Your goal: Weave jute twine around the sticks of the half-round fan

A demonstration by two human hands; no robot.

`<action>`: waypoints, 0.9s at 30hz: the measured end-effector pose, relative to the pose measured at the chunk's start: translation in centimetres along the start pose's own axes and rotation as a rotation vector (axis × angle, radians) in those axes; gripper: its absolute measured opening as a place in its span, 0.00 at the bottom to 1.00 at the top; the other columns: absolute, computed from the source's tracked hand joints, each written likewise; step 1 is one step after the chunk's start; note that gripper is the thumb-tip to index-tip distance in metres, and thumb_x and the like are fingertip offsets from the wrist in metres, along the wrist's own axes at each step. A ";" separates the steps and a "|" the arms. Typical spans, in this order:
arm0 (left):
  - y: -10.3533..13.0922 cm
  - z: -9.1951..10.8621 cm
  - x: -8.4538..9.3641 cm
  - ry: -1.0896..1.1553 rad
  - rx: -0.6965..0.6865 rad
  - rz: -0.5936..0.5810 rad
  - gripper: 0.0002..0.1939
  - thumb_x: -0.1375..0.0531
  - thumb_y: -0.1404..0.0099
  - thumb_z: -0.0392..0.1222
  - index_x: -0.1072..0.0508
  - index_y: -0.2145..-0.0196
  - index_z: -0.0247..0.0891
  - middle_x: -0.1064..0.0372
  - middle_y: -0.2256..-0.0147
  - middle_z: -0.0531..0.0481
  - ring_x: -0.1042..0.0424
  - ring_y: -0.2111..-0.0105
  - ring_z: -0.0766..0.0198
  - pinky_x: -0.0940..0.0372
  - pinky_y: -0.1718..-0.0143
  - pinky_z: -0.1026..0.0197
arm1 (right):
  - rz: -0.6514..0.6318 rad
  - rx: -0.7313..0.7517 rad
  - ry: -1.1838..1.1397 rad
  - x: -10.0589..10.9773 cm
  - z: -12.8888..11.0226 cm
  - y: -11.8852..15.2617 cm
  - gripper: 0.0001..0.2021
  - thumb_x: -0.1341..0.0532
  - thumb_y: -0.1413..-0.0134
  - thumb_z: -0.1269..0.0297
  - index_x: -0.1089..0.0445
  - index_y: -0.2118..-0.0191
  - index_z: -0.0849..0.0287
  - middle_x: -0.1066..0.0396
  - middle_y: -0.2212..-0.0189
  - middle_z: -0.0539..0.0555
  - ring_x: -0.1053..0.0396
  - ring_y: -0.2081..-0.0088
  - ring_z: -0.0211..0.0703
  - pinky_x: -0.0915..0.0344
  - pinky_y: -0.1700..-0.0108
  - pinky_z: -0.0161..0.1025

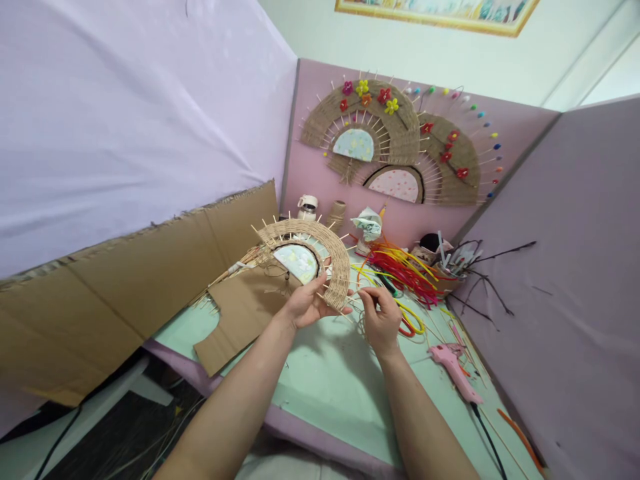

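A small woven fan (340, 267) of tan cord on thin sticks is held up above the table. Its half-round centre (297, 261) is pale with a soft pattern and a dark rim. My left hand (310, 303) grips the fan near its lower right end, fingers behind and thumb in front. Close to that same end, my right hand (381, 317) is closed in a pinch at the tip of a stick or cord. What exactly lies between its fingertips is too small to make out.
Two larger woven fans (360, 120) with flowers hang on the pink board. A pink glue gun (455, 370) lies at right, its cable running forward. Red and yellow pipe cleaners (405, 267), dark twigs (485, 287) and a cup of tools (450, 267) stand behind. Cut cardboard (235, 320) lies at left.
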State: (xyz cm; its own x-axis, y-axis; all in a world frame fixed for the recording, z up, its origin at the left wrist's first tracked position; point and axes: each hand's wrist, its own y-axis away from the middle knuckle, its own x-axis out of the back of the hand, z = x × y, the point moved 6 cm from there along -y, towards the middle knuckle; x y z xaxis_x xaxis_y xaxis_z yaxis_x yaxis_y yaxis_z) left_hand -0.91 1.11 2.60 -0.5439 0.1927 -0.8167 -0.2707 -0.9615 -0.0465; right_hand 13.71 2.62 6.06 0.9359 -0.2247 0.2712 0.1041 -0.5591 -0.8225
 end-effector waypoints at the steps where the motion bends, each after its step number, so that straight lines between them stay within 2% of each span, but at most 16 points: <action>1: 0.0 0.1 0.0 -0.001 -0.002 0.008 0.21 0.48 0.33 0.45 0.36 0.45 0.38 0.25 0.60 0.39 0.25 0.59 0.53 0.33 0.56 0.46 | 0.001 0.000 -0.002 0.0 -0.1 0.0 0.06 0.41 0.43 0.65 0.31 0.70 0.59 0.32 0.74 0.51 0.35 0.72 0.39 0.39 0.69 0.37; 8: 0.1 0.1 0.2 -0.030 0.004 0.041 0.21 0.50 0.32 0.45 0.38 0.43 0.38 0.26 0.60 0.39 0.25 0.61 0.54 0.32 0.58 0.48 | 0.002 0.015 -0.005 0.2 -0.3 0.0 0.05 0.41 0.44 0.65 0.31 0.70 0.59 0.32 0.75 0.51 0.36 0.73 0.38 0.39 0.70 0.37; 14: 0.0 0.0 0.5 -0.113 0.014 0.103 0.23 0.44 0.35 0.42 0.39 0.42 0.46 0.26 0.57 0.42 0.25 0.60 0.53 0.32 0.58 0.47 | 0.010 0.035 0.006 0.2 -0.4 0.0 0.04 0.40 0.45 0.66 0.31 0.70 0.59 0.33 0.76 0.50 0.38 0.74 0.37 0.41 0.71 0.36; 17: 0.0 -0.2 0.7 -0.139 0.063 0.078 0.24 0.43 0.36 0.38 0.38 0.43 0.41 0.26 0.57 0.40 0.25 0.60 0.51 0.32 0.58 0.46 | -0.001 0.016 -0.010 0.2 -0.3 -0.2 0.05 0.39 0.45 0.65 0.31 0.70 0.59 0.34 0.76 0.50 0.38 0.74 0.38 0.41 0.71 0.36; 21: 0.1 -0.6 0.7 -0.116 0.159 -0.028 0.24 0.45 0.36 0.37 0.39 0.42 0.33 0.26 0.57 0.36 0.26 0.58 0.49 0.33 0.57 0.46 | -0.041 -0.151 -0.112 0.1 0.9 -0.3 0.07 0.39 0.46 0.63 0.31 0.72 0.59 0.34 0.76 0.50 0.38 0.73 0.38 0.41 0.71 0.36; 24: 0.1 -0.5 0.8 -0.080 0.182 -0.083 0.26 0.46 0.36 0.38 0.42 0.40 0.34 0.27 0.57 0.36 0.26 0.57 0.48 0.33 0.58 0.47 | -0.065 -0.352 -0.297 -0.4 2.4 -0.1 0.07 0.39 0.48 0.61 0.31 0.72 0.59 0.35 0.78 0.48 0.39 0.75 0.36 0.42 0.72 0.35; 27: 0.2 -0.4 0.7 -0.054 0.200 -0.142 0.27 0.47 0.36 0.38 0.44 0.39 0.35 0.27 0.56 0.36 0.27 0.56 0.48 0.32 0.59 0.48 | -0.085 -0.444 -0.405 -0.7 2.9 0.1 0.07 0.38 0.51 0.61 0.31 0.73 0.59 0.35 0.79 0.47 0.41 0.77 0.35 0.42 0.73 0.34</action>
State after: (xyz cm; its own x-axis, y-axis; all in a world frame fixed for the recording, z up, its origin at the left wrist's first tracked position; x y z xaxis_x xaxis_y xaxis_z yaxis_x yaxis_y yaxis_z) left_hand -1.02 0.94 1.75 -0.5295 0.3383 -0.7779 -0.4963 -0.8672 -0.0393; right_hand 14.01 5.09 4.34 0.9932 0.1085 0.0430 0.1155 -0.8609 -0.4955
